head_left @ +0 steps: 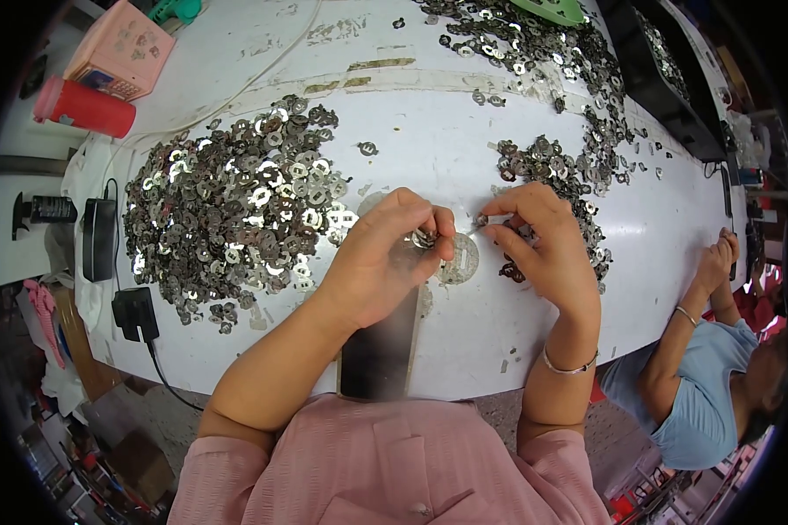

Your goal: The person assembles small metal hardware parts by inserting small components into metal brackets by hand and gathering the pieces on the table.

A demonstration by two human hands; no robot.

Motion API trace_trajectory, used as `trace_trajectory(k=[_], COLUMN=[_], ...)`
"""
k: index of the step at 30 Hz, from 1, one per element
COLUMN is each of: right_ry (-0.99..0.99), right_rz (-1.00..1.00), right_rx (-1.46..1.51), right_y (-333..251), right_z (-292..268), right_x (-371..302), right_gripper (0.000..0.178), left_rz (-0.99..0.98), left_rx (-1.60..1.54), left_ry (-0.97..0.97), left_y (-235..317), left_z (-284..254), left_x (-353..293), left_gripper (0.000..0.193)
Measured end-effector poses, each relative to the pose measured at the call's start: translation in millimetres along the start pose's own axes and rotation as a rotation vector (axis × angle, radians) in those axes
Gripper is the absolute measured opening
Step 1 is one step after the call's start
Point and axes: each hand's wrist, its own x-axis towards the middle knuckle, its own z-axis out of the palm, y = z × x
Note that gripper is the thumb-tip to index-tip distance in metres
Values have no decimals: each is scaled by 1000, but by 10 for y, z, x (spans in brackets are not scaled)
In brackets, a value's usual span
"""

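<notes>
My left hand (378, 262) is curled closed around a few small shiny metal pieces (423, 237), partly hidden by the fingers. Opposite it, my right hand (547, 245) pinches a small dark metal piece (482, 220) between thumb and forefinger. Between the hands, a round, slotted, greyish disc (460, 260) lies against the white table. A big heap of flat, ring-like metal parts (236, 201) spreads to the left. More of the same parts form a smaller heap (543, 162) beyond and beside my right hand. Under my left forearm lies a dark flat rectangular object (378, 354).
At the far left stand a pink box (123, 51) and a red cup (86, 107). A black adapter (135, 315) with a cable sits by the left edge. A green tray (552, 9) and a black bin (674, 74) are at the back right. A co-worker in blue (705, 394) sits at right.
</notes>
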Motion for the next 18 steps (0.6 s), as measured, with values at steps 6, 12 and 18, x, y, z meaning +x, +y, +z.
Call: trace_trajectory(k=[6,12,18], right_ry=[-18,-42,20], right_rz=[-133,-140,-134], right_rx=[-367,-361,-291], right_y=[-89,41,4], right_z=[-60,66,86], right_x=[-25,-22,3], right_gripper=[20,15,13], left_rz=[-16,-28,-28], left_rx=[-45,5,76], left_ry=[-45,33,20], left_y=[6,20,3], left_z=[-32,46,45], left_x=[3,2,-6], left_gripper=[14,11,12])
